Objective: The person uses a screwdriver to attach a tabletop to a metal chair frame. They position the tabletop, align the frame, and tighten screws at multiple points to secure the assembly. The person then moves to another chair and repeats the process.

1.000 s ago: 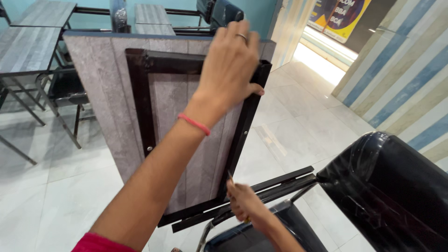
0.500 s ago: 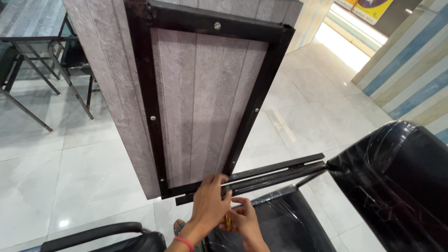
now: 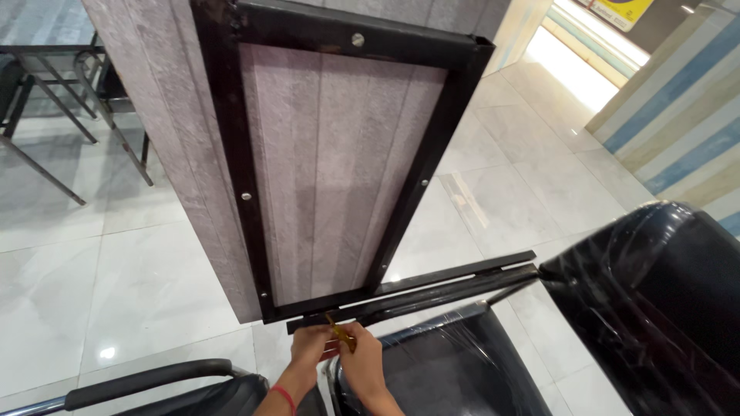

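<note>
Already the grey table top (image 3: 339, 166) stands on its edge with the underside turned to the camera, and the black metal frame (image 3: 225, 154) sits on it with screws visible: one at the top bar (image 3: 358, 39), one on the left bar (image 3: 246, 196), one on the right bar (image 3: 424, 183) and one low at the left corner (image 3: 264, 293). So this part of the fixing looks done, as far as can be judged. At the far left stand other tables and chairs (image 3: 100, 85), and low at the left a black armrest (image 3: 146, 377). At the bottom centre the left hand (image 3: 310, 348) and the right hand (image 3: 362, 360) are close together, both pinched on a small yellowish tool (image 3: 338, 333), maybe a screwdriver; its tip points at the lower bar of the frame. Black folded leg bars (image 3: 455, 281) lie along this lower edge, seemingly not yet opened. At the right is a black chair wrapped in plastic film (image 3: 655, 300). The work at the bottom edge seems to be what remains.
</note>
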